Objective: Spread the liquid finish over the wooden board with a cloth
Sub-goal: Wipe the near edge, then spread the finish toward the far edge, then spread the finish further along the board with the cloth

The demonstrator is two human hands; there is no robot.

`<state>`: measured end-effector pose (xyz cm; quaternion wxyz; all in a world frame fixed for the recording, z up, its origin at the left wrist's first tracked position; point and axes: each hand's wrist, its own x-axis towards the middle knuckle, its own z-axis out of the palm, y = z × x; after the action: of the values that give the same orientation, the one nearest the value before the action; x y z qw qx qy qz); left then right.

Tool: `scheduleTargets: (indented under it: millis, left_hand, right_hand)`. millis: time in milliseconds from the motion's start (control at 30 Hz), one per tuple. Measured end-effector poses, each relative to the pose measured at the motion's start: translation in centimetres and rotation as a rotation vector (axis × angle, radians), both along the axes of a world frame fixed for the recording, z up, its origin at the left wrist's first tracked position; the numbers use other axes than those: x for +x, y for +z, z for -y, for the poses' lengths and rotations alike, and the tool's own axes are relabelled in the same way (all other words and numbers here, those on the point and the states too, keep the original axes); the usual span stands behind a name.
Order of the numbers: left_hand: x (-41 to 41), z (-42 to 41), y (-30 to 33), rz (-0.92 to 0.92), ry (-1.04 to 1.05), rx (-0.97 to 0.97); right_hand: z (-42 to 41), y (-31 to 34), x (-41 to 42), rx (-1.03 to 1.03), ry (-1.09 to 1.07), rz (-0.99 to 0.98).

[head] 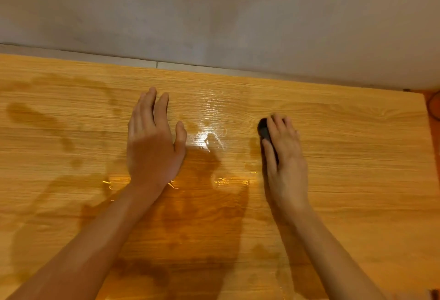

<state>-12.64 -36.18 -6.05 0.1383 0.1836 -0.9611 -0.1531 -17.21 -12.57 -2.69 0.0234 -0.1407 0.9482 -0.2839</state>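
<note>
Roughly halfway: your right hand (284, 156) presses the dark cloth (264, 130) under curled fingers, left hand (152, 142) flat, fingers straight. Finish (202, 204) darkens the wooden board (357, 180) left of the cloth (patchy streaks); right of it looks dry.

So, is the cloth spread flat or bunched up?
Bunched: the dark cloth is a small wad under the right hand, only its edge showing.

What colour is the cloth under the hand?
Black, or very dark; the cloth shows under the right hand in the head view.

You have two hands in view, left hand (152, 142) and right hand (284, 154); one dark cloth (264, 130) (partly covered); one wooden board (357, 156); one wet finish patch (202, 204).
</note>
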Motion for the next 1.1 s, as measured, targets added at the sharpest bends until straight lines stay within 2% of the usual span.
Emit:
scheduleTargets:
  millis: [100,200,300,367,467,533,600,700,833,900,1033,1100]
  left_hand:
    - [-0.1,-0.1,-0.1,-0.017,0.006,0.002]
    - [-0.2,0.1,-0.1,-0.021,0.001,-0.003]
    - [-0.1,0.0,0.0,-0.016,-0.005,0.007]
    - [-0.1,0.0,0.0,-0.022,-0.009,0.009]
    - [0.0,-0.1,-0.1,-0.036,-0.006,0.011]
    - [0.0,-0.1,-0.1,-0.042,-0.004,0.02]
    - [-0.1,-0.2,0.0,-0.041,-0.002,0.031]
    - [-0.3,-0.1,0.0,-0.04,-0.004,0.035]
    - [-0.3,0.0,-0.2,-0.044,0.004,0.016]
    - [-0.2,0.0,-0.2,-0.037,0.001,0.009]
    - [-0.1,-0.1,-0.1,-0.021,0.002,0.035]
    - [-0.3,-0.1,0.0,-0.018,0.008,0.044]
  right_hand:
    - [-0.4,0.0,2.0,-0.003,0.056,0.004]
    - [0.6,-0.4,-2.7,0.0,0.029,-0.02]
    - [1.6,-1.0,-8.6,-0.001,-0.099,-0.013]
    - [1.6,-1.2,-9.2,0.004,-0.13,-0.027]
    - [0.8,-0.9,-3.1,0.043,-0.137,-0.067]
    - [0.2,-0.7,2.7,0.077,-0.097,-0.057]
    - [-0.3,-0.6,5.0,0.095,-0.026,-0.052]
    - [0.3,-0.6,-0.1,0.087,0.006,-0.047]
    - [3.2,-1.4,-9.2,0.059,-0.157,-0.047]
    - [4.2,-1.4,-7.8,0.037,-0.169,-0.043]
    - [2.9,-0.5,2.2,0.049,0.041,-0.02]
    - [2.2,-0.5,2.3,0.066,0.117,-0.022]
